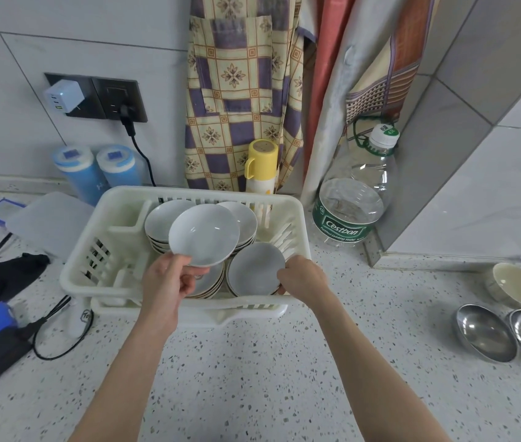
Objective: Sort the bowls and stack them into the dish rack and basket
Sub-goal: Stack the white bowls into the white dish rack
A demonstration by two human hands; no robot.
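Both hands in the white dish rack point(83, 266), among the stacked bowls.

I see my left hand point(166, 279) pinching the rim of a white bowl point(204, 239), lifted and tilted above the stacks — my right hand point(304, 277) grips the edge of the front-right stack point(254, 271), I think just its top bowl. Two steel bowls point(484, 333) sit well apart on the counter point(252, 378).

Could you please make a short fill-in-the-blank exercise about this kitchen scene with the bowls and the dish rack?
1. The left hand holds a white bowl above the ____ dish rack.
2. The right hand grips the stack of bowls at the rack's near ____ corner.
3. Two ____ bowls lie on the counter at the far right.
4. The cup behind the rack is ____.

Missing words: white; right; steel; yellow
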